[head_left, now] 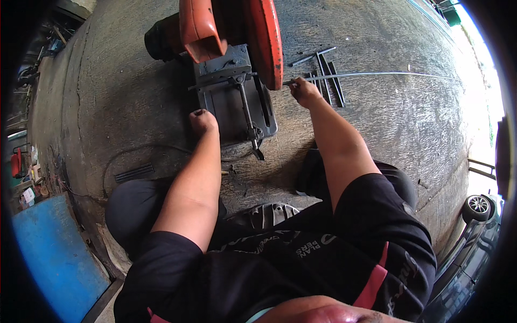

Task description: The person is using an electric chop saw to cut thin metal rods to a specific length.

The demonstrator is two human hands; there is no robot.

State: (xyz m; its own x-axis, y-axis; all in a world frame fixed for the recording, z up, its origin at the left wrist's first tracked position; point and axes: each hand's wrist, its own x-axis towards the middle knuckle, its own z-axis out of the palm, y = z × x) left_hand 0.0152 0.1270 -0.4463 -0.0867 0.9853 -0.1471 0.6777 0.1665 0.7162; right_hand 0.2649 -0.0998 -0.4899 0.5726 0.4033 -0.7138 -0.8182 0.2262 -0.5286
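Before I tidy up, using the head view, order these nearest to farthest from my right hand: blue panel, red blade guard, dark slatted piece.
1. Red blade guard: just left.
2. Dark slatted piece: floor, lower left.
3. Blue panel: far lower left.

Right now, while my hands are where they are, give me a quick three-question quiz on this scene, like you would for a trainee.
1. Multiple choice: What colour is the saw guard?
A) Blue
B) Orange-red
C) Green

2. True or false: The left hand is gripping the long pale metal bar.

3. Fill in: The short dark metal pieces lie on the ____, to the right of the saw.

Key: 1. B. 2. False; the right hand grips it, and the left is curled at the side of the saw base. 3. Floor.
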